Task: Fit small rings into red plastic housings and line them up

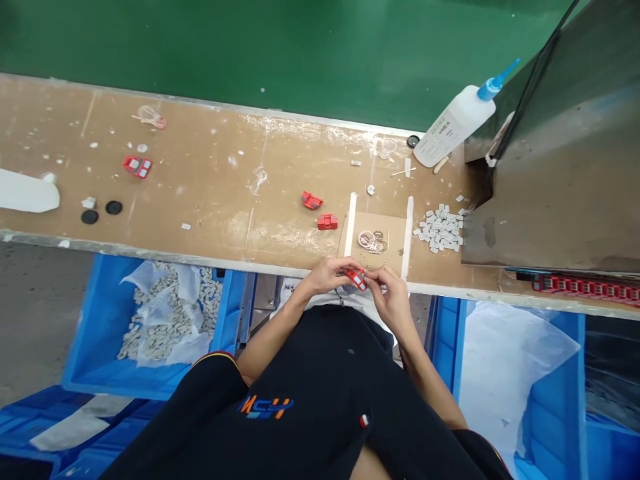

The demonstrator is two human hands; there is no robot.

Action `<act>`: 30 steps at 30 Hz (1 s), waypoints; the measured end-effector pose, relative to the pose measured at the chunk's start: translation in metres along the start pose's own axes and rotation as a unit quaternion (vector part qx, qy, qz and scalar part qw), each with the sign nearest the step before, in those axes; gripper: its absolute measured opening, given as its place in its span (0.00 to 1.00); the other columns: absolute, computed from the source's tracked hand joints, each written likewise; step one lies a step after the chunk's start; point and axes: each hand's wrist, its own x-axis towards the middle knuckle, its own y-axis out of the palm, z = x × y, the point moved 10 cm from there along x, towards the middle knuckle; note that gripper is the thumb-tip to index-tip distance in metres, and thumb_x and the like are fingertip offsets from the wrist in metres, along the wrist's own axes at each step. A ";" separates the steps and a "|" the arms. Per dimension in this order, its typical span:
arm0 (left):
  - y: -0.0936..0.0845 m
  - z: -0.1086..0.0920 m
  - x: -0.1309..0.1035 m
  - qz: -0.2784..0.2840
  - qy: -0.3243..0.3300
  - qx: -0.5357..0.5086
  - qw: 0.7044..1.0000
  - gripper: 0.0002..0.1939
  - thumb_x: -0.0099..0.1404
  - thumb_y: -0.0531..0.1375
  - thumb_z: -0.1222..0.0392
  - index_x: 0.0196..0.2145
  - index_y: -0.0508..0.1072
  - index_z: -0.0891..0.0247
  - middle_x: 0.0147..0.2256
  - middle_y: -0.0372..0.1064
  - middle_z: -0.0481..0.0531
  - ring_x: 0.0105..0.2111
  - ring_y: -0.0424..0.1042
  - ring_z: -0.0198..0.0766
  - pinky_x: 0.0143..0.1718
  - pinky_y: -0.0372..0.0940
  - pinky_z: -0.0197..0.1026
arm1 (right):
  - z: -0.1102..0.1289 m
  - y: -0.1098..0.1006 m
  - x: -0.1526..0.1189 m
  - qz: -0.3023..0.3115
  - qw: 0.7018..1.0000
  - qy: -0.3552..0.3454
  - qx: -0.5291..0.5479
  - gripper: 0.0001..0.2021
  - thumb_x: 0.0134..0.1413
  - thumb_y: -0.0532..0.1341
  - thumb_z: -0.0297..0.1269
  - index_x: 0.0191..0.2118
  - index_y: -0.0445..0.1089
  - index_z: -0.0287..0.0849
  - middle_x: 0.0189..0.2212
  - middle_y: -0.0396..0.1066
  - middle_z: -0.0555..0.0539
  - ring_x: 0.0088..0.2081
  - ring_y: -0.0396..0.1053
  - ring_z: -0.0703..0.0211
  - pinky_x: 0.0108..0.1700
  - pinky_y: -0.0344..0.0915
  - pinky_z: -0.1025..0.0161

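Note:
A small red toy-like piece (357, 279) with pale window-like patches is held at the bench's front edge, in front of my body. My left hand (327, 276) pinches its left side. My right hand (391, 293) has thumb and fingers closed at its right end. Just beyond my hands, a cardboard square (397, 230) between two white strips bears a ring and small brown loops (379, 243). Two more red pieces, one tilted (312, 200) and one lying level (327, 222), rest on the bench to the left of the square.
Small white parts (441, 229) lie piled right of the cardboard, near a leaning glue bottle (447, 130) and a large metal box (560, 167). Another red piece (137, 167) is far left. Blue bins (80, 353) stand below the bench; red parts (585, 285) line its right edge.

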 end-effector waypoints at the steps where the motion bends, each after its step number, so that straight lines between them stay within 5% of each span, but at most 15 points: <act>1: 0.000 -0.001 -0.001 0.002 0.002 0.011 1.000 0.11 0.56 0.68 0.65 0.40 0.79 0.65 0.38 0.80 0.53 0.38 0.79 0.40 0.43 0.72 0.39 | -0.001 0.001 -0.002 -0.002 1.000 -0.001 0.017 0.10 0.65 0.59 0.37 0.34 0.75 0.45 0.28 0.68 0.49 0.31 0.68 0.57 0.34 0.67 0.61; 5: -0.001 -0.003 -0.001 -0.008 0.009 0.028 1.000 0.09 0.57 0.68 0.60 0.37 0.79 0.64 0.37 0.78 0.53 0.37 0.77 0.39 0.42 0.71 0.38 | -0.008 0.007 -0.004 0.009 0.996 0.003 0.088 0.09 0.64 0.60 0.40 0.35 0.76 0.45 0.36 0.72 0.45 0.39 0.72 0.54 0.40 0.72 0.57; 10: -0.002 -0.009 0.001 -0.029 0.054 -0.028 0.998 0.15 0.58 0.70 0.50 0.36 0.76 0.63 0.40 0.76 0.55 0.39 0.76 0.38 0.39 0.71 0.38 | -0.023 0.011 -0.004 0.009 0.988 0.054 0.147 0.16 0.61 0.64 0.48 0.51 0.76 0.49 0.51 0.71 0.42 0.52 0.73 0.50 0.49 0.75 0.53; 14: 0.002 -0.030 -0.005 -0.022 0.096 0.008 0.995 0.15 0.60 0.70 0.51 0.39 0.75 0.62 0.46 0.75 0.58 0.45 0.75 0.42 0.45 0.70 0.41 | -0.032 0.013 -0.010 0.003 0.973 0.100 0.209 0.20 0.60 0.65 0.51 0.54 0.73 0.47 0.46 0.77 0.42 0.47 0.77 0.50 0.49 0.77 0.51; 18: 0.009 -0.057 -0.013 -0.014 0.092 0.095 0.991 0.10 0.63 0.68 0.56 0.41 0.77 0.62 0.49 0.76 0.60 0.49 0.75 0.45 0.54 0.68 0.49 | -0.019 -0.002 -0.012 -0.023 0.985 0.066 0.160 0.16 0.60 0.66 0.48 0.50 0.75 0.47 0.41 0.75 0.44 0.43 0.77 0.52 0.47 0.77 0.52; 30: 0.010 -0.095 -0.016 -0.066 0.123 0.153 0.978 0.02 0.64 0.63 0.64 0.32 0.75 0.62 0.38 0.78 0.54 0.40 0.77 0.40 0.46 0.70 0.44 | 0.033 -0.018 -0.006 -0.028 0.998 -0.060 0.016 0.13 0.65 0.63 0.40 0.53 0.75 0.48 0.34 0.68 0.47 0.35 0.70 0.55 0.39 0.75 0.55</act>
